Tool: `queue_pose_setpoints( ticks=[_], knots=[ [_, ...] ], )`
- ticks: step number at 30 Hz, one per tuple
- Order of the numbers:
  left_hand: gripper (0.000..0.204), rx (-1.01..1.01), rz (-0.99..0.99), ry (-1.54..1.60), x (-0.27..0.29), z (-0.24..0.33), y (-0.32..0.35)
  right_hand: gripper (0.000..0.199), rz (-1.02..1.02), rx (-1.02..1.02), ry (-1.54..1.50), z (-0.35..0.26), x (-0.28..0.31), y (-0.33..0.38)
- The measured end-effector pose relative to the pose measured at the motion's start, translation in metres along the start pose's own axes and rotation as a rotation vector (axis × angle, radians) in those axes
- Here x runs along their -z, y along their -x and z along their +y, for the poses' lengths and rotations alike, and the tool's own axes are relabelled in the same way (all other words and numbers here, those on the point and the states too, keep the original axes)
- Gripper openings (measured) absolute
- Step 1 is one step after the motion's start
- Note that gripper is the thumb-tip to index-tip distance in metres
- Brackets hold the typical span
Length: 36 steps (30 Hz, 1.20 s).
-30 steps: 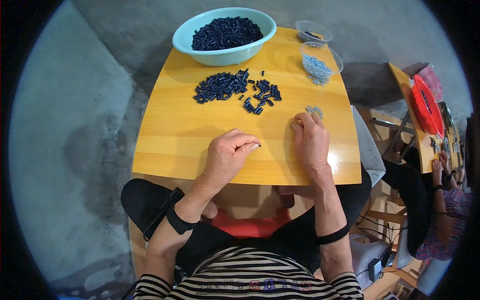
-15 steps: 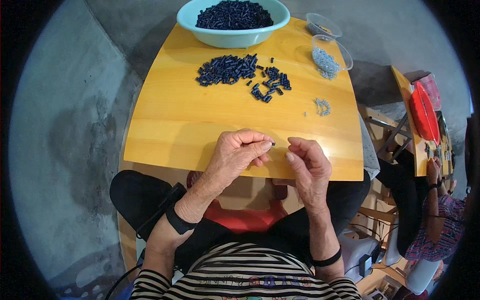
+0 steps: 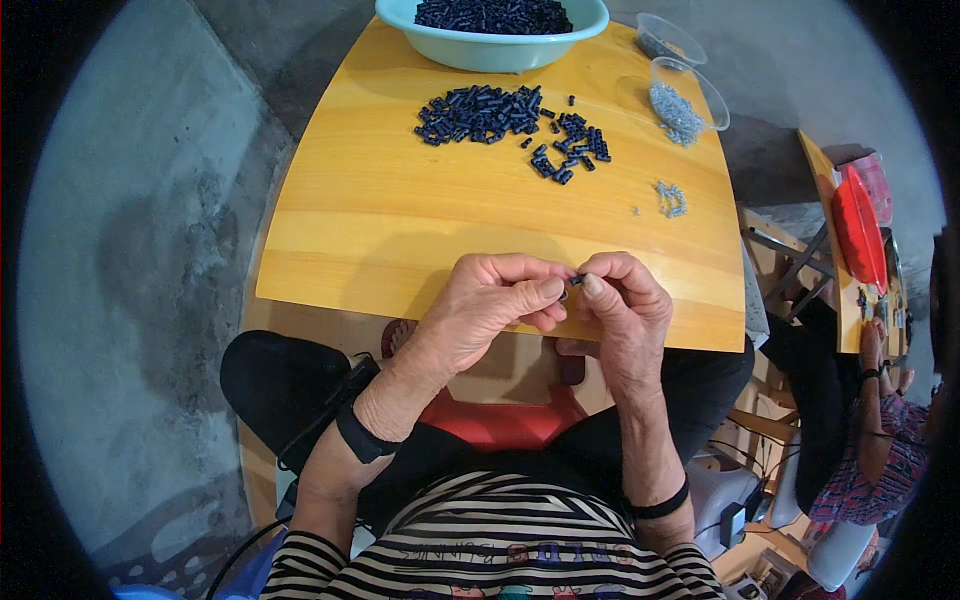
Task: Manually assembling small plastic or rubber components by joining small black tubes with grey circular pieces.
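Observation:
Above the table's near edge my two hands meet at the fingertips. My left hand (image 3: 488, 302) is closed, pinching a small black plastic piece (image 3: 576, 281) between thumb and fingers. Thumb and fingers of my right hand (image 3: 630, 312) are also pressed together, at the right end of that piece; whatever they hold is hidden. Beyond the hands lies a heap of similar black pieces (image 3: 478, 115), with a looser group of them (image 3: 570, 147) to its right. Nearer on the right is a small scatter of silvery parts (image 3: 671, 199), perhaps screws.
A light-blue basin (image 3: 490, 52) full of black pieces stands at the table's far edge. Clear plastic tubs (image 3: 718, 105) sit at far right, one spilling silvery parts. Right of the yellow table (image 3: 390, 215), another person works at a table with a red basin (image 3: 860, 230).
My right hand has come against the left, closing the gap at the black piece. The view has shifted, so the table things appear a little higher and further right.

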State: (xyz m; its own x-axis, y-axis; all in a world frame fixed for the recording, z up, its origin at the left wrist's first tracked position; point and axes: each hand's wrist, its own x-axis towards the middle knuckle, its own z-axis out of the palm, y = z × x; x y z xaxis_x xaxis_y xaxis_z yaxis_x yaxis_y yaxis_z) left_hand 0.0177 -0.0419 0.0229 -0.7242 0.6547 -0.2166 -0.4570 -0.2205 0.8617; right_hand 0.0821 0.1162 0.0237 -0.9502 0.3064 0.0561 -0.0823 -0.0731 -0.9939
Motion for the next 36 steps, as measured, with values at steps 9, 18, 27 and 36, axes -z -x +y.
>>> queue_pose_setpoints(
  ticks=[9,18,27,36],
  knots=[
    [0.026,-0.005,-0.033,0.148,0.009,0.001,0.001,0.008,-0.025,-0.122,-0.286,-0.001,0.0,-0.001],
    [0.021,-0.032,-0.035,0.082,0.008,0.001,0.004,0.01,-0.048,-0.168,-0.348,-0.002,0.001,0.001],
    [0.015,-0.162,-0.008,-0.121,0.005,0.005,0.004,0.01,-0.043,-0.165,-0.382,-0.002,0.0,0.001],
    [0.014,-0.284,0.144,-0.249,0.012,-0.001,0.002,0.011,0.035,0.628,0.898,-0.01,0.024,-0.052]
  ],
)
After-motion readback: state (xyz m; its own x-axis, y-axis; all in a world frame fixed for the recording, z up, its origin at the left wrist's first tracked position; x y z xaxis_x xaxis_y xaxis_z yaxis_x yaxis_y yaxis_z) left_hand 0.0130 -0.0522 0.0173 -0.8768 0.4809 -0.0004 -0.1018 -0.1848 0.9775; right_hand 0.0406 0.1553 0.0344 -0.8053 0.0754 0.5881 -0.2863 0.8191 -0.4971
